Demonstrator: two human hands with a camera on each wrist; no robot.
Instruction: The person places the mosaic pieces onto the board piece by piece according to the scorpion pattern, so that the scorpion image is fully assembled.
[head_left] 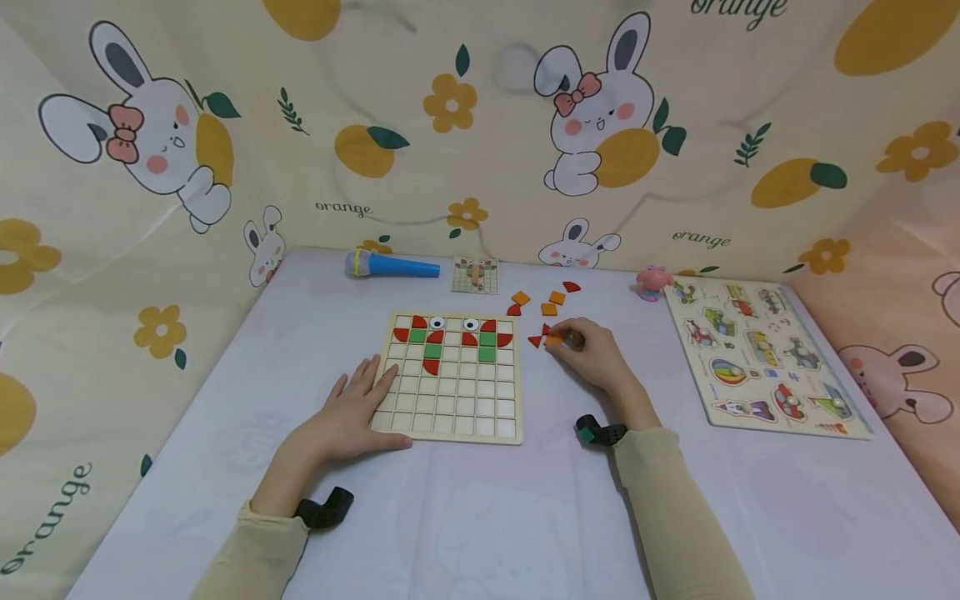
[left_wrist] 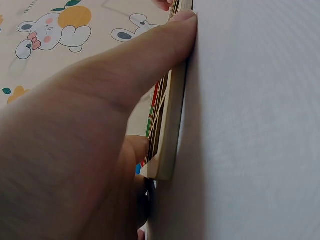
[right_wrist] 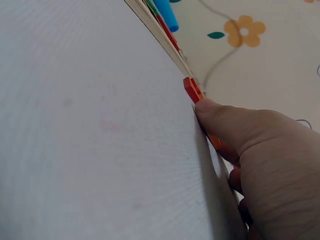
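Near part of worktop (head_left: 465, 517): pale cover. Left hand (head_left: 351, 417) lies over the near-left side of the grid board (head_left: 467, 406), fingers spread, nearly straight, gripping nothing; thumb at the near rim. Probably steadying it.

Board flat; only the far rows filled: red quarter-rounds (head_left: 431, 367), green squares (head_left: 432, 352), two eye discs (head_left: 437, 323). Near rows bare.

Right hand (head_left: 600, 354) just off the board's right edge, thumb and fingers pinched on an orange piece (right_wrist: 215, 142); red pieces (head_left: 535, 341) close beside it. Cannot tell whether the orange one is clear of the worktop.

Step, as judged: picking up a loose tile for the pattern. Next move calls for a firm pinch, a lift clear of the red neighbours, then squaring up over a cell with the board held still.

Right side: picture puzzle (head_left: 787, 427). Farther: loose orange squares (head_left: 549, 309), pink toy (head_left: 655, 281), pattern card (head_left: 475, 275) (likely the guide; detail too small), blue microphone (head_left: 397, 265).
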